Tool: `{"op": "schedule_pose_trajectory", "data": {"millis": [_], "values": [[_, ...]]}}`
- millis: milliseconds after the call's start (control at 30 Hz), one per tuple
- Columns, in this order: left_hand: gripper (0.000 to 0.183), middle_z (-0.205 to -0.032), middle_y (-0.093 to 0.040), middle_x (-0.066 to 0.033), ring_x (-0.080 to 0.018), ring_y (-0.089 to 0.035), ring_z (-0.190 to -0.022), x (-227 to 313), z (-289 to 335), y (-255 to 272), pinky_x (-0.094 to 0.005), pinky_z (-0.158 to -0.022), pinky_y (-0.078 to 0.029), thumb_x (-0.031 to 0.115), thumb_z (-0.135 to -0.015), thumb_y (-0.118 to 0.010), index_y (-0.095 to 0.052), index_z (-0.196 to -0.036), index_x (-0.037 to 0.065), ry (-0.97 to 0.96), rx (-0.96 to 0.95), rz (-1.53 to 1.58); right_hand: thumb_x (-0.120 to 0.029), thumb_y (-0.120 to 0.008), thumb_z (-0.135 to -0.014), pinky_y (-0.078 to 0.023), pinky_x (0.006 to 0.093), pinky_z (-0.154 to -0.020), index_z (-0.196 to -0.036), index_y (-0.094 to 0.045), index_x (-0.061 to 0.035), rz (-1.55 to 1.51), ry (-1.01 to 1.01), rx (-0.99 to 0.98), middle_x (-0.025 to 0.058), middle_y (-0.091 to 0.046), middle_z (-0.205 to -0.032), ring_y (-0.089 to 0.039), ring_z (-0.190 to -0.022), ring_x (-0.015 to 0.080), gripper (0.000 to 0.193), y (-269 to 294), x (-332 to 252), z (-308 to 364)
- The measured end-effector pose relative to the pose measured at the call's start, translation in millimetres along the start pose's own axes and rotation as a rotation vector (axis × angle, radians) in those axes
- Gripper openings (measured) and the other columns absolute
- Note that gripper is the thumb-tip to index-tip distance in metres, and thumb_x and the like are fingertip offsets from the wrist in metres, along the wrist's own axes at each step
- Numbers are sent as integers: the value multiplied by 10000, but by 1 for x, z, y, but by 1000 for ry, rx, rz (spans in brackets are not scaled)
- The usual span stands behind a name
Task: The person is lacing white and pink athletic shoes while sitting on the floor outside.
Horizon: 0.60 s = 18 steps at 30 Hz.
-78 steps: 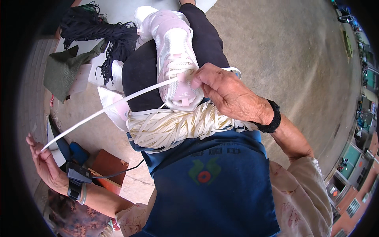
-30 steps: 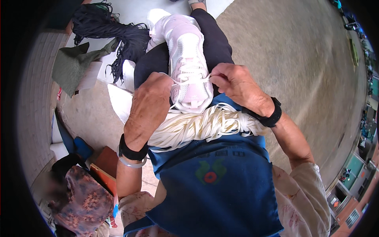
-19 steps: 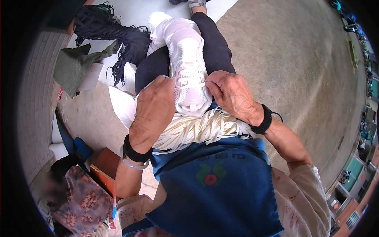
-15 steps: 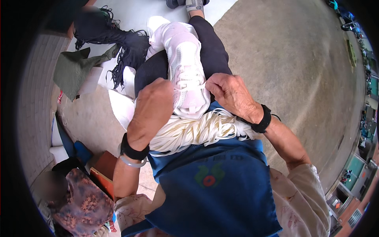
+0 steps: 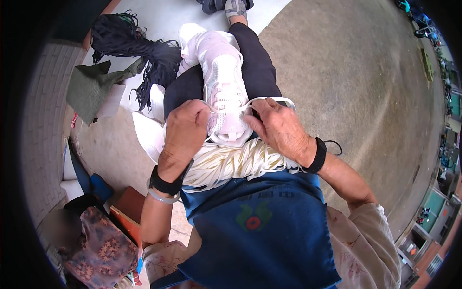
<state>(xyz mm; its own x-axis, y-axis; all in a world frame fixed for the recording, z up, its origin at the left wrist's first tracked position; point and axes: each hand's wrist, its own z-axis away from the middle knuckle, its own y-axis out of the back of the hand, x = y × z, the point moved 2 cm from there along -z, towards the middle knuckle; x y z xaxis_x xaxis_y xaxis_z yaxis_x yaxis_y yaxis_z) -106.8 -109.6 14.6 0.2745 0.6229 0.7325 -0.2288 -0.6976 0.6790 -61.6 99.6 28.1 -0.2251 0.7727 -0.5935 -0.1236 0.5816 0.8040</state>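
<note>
A white and pale pink sneaker (image 5: 225,79) lies across my lap, its tongue end toward me. White shoelace (image 5: 226,111) crosses over its upper. At the shoe's left side my left hand (image 5: 186,127) is closed, pinching one end of the lace. My right hand (image 5: 278,124) grips the other end to the right, and a loop of lace stands out above its knuckles. Its thumb reaches toward the shoe's collar. Beneath both hands a thick bundle of cream-white laces (image 5: 240,164) rests on my blue apron (image 5: 255,241).
A heap of black laces (image 5: 154,58) lies on a white surface at the far left, near a dark green cloth (image 5: 98,89). Another person in a patterned top (image 5: 103,241) is at the lower left, beside a reddish-brown box (image 5: 127,212). Concrete floor (image 5: 346,82) spreads to the right.
The lace now shows more slack, with a loop out past my right hand. My right hand has shifted slightly down and its thumb has spread; my left hand has moved slightly down.
</note>
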Motion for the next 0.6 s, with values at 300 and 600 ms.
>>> {"op": "schedule_pose_trajectory", "data": {"millis": [300,600], "values": [[259,-954,-611,-151,-336,-616,-797,10,16,-3,-428,-710,-488,136,-799,-689,-584,-1002,14,60,39,-84,-44,-564,-868,-498,442,-574,-902,-503,63,-7,57,44,239,-548,-775,-600,-652,408,128,-22,10,1],[492,-1152,-555,-116,-303,-515,-1055,24,24,-12,-443,-885,-391,160,-784,-714,-551,-1230,31,-46,71,-611,-7,-565,-853,-491,432,-545,-1012,-481,20,-92,71,29,208,-582,-702,-619,-622,392,181,-10,13,-24]]}}
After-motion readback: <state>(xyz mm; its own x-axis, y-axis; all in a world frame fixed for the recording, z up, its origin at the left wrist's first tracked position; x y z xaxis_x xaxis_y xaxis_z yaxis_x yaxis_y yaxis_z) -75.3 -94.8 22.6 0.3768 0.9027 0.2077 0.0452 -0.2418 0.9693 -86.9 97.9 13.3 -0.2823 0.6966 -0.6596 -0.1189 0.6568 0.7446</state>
